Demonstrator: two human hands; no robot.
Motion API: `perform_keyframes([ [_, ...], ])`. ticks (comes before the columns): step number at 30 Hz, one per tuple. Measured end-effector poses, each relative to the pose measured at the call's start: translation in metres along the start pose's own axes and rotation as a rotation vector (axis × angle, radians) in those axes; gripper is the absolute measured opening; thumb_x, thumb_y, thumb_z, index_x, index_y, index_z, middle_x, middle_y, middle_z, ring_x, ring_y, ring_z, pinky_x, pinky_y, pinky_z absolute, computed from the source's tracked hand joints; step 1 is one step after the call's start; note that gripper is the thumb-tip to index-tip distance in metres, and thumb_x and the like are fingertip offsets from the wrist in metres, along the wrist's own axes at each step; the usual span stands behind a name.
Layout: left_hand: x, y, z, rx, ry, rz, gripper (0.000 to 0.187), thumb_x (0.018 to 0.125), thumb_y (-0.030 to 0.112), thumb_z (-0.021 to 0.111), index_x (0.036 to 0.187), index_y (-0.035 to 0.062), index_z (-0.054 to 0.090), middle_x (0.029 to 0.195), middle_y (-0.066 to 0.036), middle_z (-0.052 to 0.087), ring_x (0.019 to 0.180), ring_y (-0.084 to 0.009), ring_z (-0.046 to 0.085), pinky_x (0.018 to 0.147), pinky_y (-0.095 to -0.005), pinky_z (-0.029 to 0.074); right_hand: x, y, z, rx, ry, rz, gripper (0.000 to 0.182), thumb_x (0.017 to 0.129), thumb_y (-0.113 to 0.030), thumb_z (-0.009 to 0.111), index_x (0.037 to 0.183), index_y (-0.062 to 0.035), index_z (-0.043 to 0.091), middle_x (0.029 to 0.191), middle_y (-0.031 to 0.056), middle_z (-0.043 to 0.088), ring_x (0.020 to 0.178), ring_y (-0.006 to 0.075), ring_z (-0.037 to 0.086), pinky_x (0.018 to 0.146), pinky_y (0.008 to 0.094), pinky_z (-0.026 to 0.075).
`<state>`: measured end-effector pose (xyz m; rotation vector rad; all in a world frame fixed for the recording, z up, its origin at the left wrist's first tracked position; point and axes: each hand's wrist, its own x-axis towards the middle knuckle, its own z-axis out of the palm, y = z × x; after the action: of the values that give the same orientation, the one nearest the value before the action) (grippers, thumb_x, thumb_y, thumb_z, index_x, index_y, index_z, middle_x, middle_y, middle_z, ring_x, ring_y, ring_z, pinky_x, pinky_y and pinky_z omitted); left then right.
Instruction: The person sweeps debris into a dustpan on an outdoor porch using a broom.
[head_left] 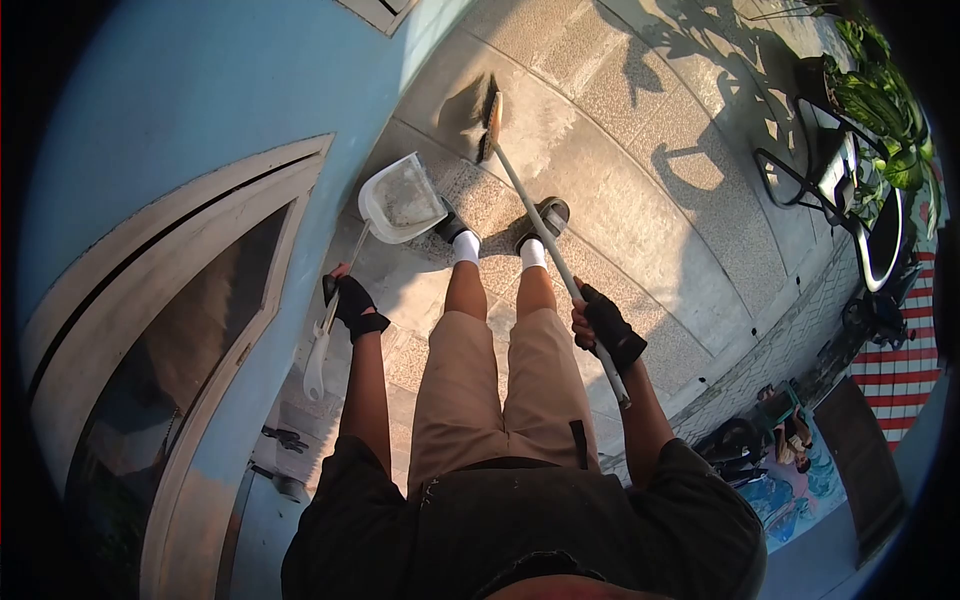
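My left hand [352, 303], in a black fingerless glove, is closed around the handle of a dustpan [404, 198]. The white pan hangs by my foot at the left, and its handle's white end [315, 370] sticks out below my hand. In a matching glove, my right hand [607, 322] grips the long pole of a broom [525, 200]. The pole slants up and left past my sandal. Dark bristles at the broom's head [489, 120] lie over the paving ahead of my feet, beyond the dustpan.
A blue wall [190, 90] with a framed window [180, 360] runs along the left. Paving [620, 130] spreads ahead and right. A black-framed chair [830, 185] and leafy plants [880, 100] stand at the right. Lower right are parked motorbikes [735, 440] and a person [795, 440].
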<state>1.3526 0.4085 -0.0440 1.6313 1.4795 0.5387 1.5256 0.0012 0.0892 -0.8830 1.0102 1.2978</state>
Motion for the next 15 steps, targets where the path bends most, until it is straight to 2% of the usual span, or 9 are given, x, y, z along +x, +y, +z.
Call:
perform_keyframes([
  [3,-0.004,-0.001,-0.001,-0.013,0.000,-0.015,0.021,0.076,0.002,0.042,0.085,-0.0002,0.061,0.094,-0.015,0.065,0.098,-0.0274,0.060,0.093,-0.0395,0.043,0.005,0.007,0.019,-0.092,-0.088,0.029,0.058,0.094,-0.014,0.048,0.146,-0.0218,0.024,0.061,-0.0012,0.038,0.042,0.0090,0.035,0.038,0.0254,0.033],
  [6,-0.003,0.001,0.002,-0.005,0.029,-0.055,0.021,0.076,0.002,0.042,0.085,0.0001,0.061,0.094,-0.015,0.064,0.098,-0.0270,0.059,0.093,-0.0393,0.042,0.033,0.006,0.020,-0.173,-0.141,0.043,0.063,0.094,-0.014,0.049,0.149,-0.0215,0.018,0.061,0.0001,0.038,0.041,0.0093,0.034,0.038,0.0252,0.033],
  [8,-0.003,0.003,0.003,-0.008,0.042,-0.078,0.021,0.076,0.002,0.043,0.086,0.0003,0.061,0.094,-0.014,0.064,0.098,-0.0268,0.059,0.093,-0.0391,0.042,0.049,0.005,0.009,-0.375,-0.020,-0.006,0.067,0.093,-0.015,0.052,0.150,-0.0170,0.017,0.061,0.0002,0.040,0.042,0.0096,0.036,0.039,0.0258,0.035],
  [11,-0.007,0.002,0.003,0.006,0.043,-0.077,0.021,0.077,0.003,0.043,0.087,0.0004,0.061,0.094,-0.013,0.064,0.097,-0.0258,0.058,0.092,-0.0386,0.042,0.039,-0.002,-0.010,-0.308,0.073,-0.020,0.067,0.092,-0.015,0.054,0.149,-0.0141,0.017,0.062,0.0005,0.042,0.043,0.0100,0.038,0.040,0.0262,0.037],
  [13,-0.003,-0.012,0.006,0.068,0.020,0.034,0.023,0.081,0.007,0.043,0.090,0.0051,0.064,0.090,-0.006,0.063,0.086,-0.0191,0.056,0.081,-0.0315,0.042,0.022,-0.003,-0.014,-0.304,0.091,-0.022,0.069,0.092,-0.015,0.054,0.150,-0.0135,0.015,0.062,-0.0001,0.042,0.043,0.0101,0.038,0.039,0.0260,0.036],
  [15,-0.002,-0.002,0.017,0.036,0.005,0.052,0.023,0.080,0.006,0.043,0.090,0.0048,0.064,0.089,-0.007,0.063,0.085,-0.0192,0.056,0.081,-0.0319,0.042,0.009,-0.007,-0.018,-0.233,0.054,-0.044,0.069,0.092,-0.014,0.053,0.149,-0.0116,0.014,0.062,-0.0008,0.041,0.043,0.0100,0.038,0.040,0.0257,0.036],
])
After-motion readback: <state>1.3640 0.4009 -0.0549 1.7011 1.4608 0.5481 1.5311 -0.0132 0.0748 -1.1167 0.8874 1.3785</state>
